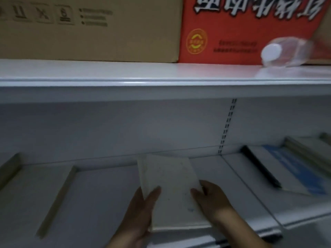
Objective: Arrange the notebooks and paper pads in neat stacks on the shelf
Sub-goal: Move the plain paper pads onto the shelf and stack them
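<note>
**Print we see, none we can read**

The red box [232, 36] carries large white Chinese characters, upside down and blurred, and a round yellow seal [196, 41]. Left of the red box, a brown carton [107, 42] shows handling symbols [43, 15]. Below the box, the print on the blue notebook [297, 169] stays illegible.

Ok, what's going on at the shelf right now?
A person holds a whitish stack of pads at the lower shelf. The left hand grips its left edge and the right hand its right edge. A blue-covered notebook lies further right. The upper shelf carries a brown carton, a red box and a clear bottle on its side.
</note>
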`<action>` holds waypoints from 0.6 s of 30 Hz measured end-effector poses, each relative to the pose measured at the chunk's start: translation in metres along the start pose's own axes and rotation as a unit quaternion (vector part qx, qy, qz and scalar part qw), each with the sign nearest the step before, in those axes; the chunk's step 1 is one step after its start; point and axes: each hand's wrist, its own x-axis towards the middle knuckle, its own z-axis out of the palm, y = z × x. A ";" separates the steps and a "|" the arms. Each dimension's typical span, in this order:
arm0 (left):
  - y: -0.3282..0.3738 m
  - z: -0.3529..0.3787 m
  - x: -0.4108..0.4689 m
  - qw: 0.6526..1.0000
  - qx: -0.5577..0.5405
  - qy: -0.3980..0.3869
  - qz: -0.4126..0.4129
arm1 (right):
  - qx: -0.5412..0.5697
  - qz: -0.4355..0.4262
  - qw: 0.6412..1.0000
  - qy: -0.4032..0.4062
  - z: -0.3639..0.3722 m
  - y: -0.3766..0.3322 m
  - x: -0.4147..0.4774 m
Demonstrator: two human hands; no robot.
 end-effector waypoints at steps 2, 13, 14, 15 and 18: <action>-0.003 0.042 0.010 0.996 0.007 -0.080 -0.028 | -0.004 0.029 1.000 0.009 -0.035 0.026 0.008; 0.002 0.106 0.047 0.940 0.334 -0.044 0.047 | -0.353 0.020 0.927 0.124 -0.105 0.079 0.064; 0.002 0.093 0.044 0.933 0.352 -0.016 0.068 | -0.338 -0.014 0.928 0.158 -0.095 0.070 0.062; 0.002 0.075 0.042 0.925 0.369 0.013 0.093 | -0.275 -0.064 0.940 0.194 -0.080 0.055 0.057; 0.012 0.012 0.030 0.912 0.364 0.110 0.156 | -0.074 -0.218 0.962 0.148 -0.004 0.005 0.033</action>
